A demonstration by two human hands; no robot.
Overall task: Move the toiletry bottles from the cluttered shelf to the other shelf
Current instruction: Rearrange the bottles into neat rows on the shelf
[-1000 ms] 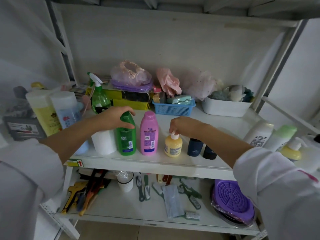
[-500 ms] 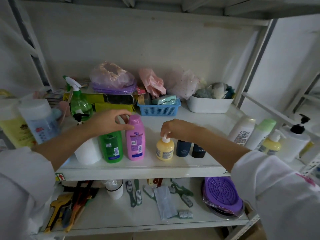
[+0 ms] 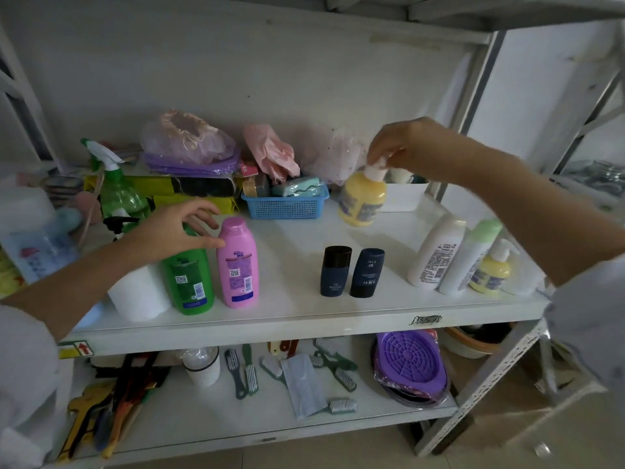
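Note:
My right hand pinches the white pump top of a yellow pump bottle and holds it in the air above the white shelf, near the back right. My left hand rests over the cap of a green bottle, thumb touching the pink bottle beside it. Two dark blue bottles stand in the middle of the shelf. At the right end stand a white bottle, a green-capped bottle and a second yellow pump bottle.
A green spray bottle, a blue basket, bagged pink items and a white roll crowd the shelf's back and left. The lower shelf holds brushes, a purple strainer and tools. A metal upright frames the right side.
My right hand has lifted the yellow pump bottle off the shelf and carried it up and to the right. My left hand has stayed on the green bottle's cap. The view has turned right.

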